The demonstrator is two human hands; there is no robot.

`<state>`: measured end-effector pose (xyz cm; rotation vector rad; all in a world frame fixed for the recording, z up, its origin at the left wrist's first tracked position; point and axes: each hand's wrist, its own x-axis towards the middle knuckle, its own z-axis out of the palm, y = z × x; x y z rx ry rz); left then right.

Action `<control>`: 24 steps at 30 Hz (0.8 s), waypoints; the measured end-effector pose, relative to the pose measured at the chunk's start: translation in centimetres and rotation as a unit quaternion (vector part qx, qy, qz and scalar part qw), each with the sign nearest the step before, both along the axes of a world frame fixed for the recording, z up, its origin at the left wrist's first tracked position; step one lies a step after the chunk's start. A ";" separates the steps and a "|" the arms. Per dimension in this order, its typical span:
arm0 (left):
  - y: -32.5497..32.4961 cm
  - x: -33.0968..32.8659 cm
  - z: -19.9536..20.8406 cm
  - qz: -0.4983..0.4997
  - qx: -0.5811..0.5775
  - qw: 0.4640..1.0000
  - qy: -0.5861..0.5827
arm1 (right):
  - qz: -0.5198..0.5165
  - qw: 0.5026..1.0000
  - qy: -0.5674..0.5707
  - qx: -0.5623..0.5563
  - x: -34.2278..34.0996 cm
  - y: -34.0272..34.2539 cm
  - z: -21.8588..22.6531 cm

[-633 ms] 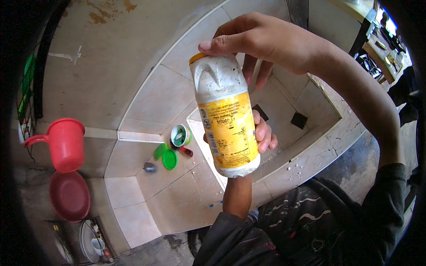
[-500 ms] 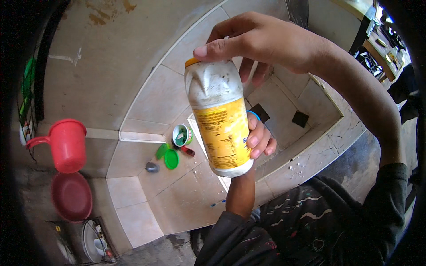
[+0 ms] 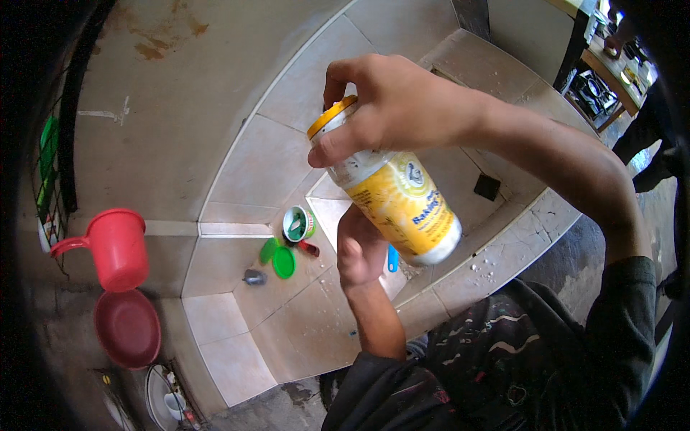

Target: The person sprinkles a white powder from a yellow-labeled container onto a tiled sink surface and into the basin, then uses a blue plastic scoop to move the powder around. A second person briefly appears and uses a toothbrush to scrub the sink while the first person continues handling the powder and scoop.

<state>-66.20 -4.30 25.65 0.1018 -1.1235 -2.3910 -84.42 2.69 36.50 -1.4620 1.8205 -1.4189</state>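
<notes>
A grimy white bottle point(image 3: 402, 197) with a yellow label and a yellow-orange rim hangs tilted over the tiled basin, its base toward the lower right. My right hand point(image 3: 384, 108) grips it near the rim, thumb on the near side. Below and behind the bottle is my left hand point(image 3: 361, 248), its fingers mostly hidden. A blue handle point(image 3: 392, 258) sticks out beside that hand and appears held in it; the rest of it is out of sight.
On the tiled ledge stand an open tub point(image 3: 296, 223) with green inside, green lids point(image 3: 284, 263), a red-handled item point(image 3: 309, 248) and a small grey object point(image 3: 254, 277). A red dipper point(image 3: 118, 248) and a dark red basin point(image 3: 129, 327) are at left. White crumbs point(image 3: 483, 271) dot the basin's edge.
My right hand has closed round the bottle's upper part and tilted and turned it, bringing its label front into view. My left hand has come off the bottle and moved down and left.
</notes>
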 end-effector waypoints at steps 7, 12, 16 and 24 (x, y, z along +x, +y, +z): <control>2.0 -0.5 2.5 0.095 -0.190 0.962 -0.175 | -0.069 0.990 0.123 0.026 0.7 -1.4 -0.3; 2.5 -0.3 2.8 0.102 -0.151 0.973 -0.143 | -0.047 0.989 0.121 0.074 0.6 -1.2 0.5; 2.0 0.3 2.5 0.069 -0.122 0.980 -0.144 | -0.053 0.989 0.092 0.102 0.7 -1.0 1.1; 0.8 0.9 1.7 0.010 -0.113 0.985 -0.132 | -0.035 0.990 0.066 0.118 0.6 -1.0 1.1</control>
